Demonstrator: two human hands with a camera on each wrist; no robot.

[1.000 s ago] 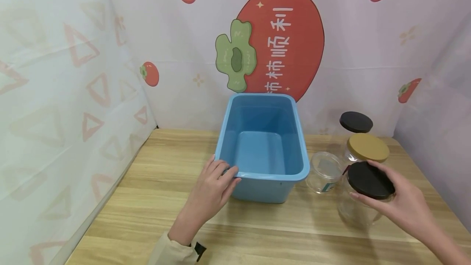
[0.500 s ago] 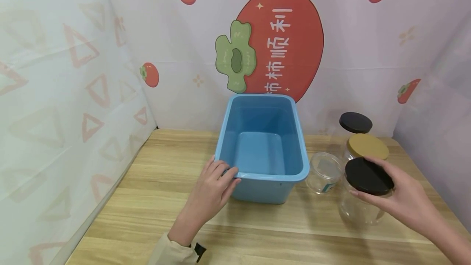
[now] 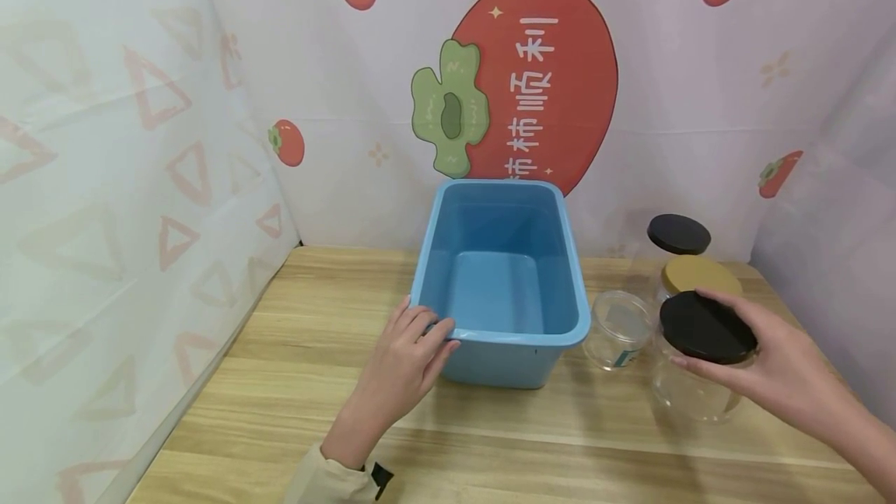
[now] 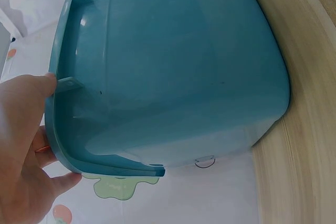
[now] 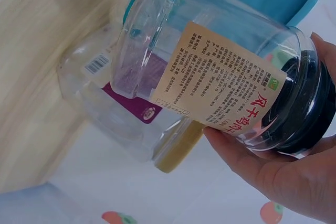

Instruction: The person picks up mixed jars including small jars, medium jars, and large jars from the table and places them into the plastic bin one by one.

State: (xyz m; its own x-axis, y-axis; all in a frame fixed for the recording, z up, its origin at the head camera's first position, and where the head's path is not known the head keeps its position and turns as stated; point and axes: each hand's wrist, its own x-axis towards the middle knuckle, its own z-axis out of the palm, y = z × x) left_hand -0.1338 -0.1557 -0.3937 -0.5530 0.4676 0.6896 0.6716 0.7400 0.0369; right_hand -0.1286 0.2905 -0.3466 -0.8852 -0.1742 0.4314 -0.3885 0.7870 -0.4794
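My left hand (image 3: 409,360) grips the near left corner of a blue plastic tub (image 3: 514,364), fingers over the rim and thumb on the outer side. In the left wrist view the thumb presses the rim of the tub (image 4: 173,66). My right hand (image 3: 784,356) holds a clear plastic jar (image 5: 220,72) around its black screw lid (image 3: 707,327). That jar has a beige printed label (image 5: 220,77) and looks see-through. Behind it stands a jar with a gold lid (image 3: 700,274), its purple label (image 5: 142,98) showing in the right wrist view.
A small clear container (image 3: 619,329) stands between the tub and the held jar. Farther back is another jar with a black lid (image 3: 679,233). The wooden table (image 3: 336,302) is bordered by printed cloth (image 3: 350,201) at the back and sides.
My right hand and the black-lidded jar have risen slightly, now covering more of the gold-lidded jar. My left hand and the tub stay in place.
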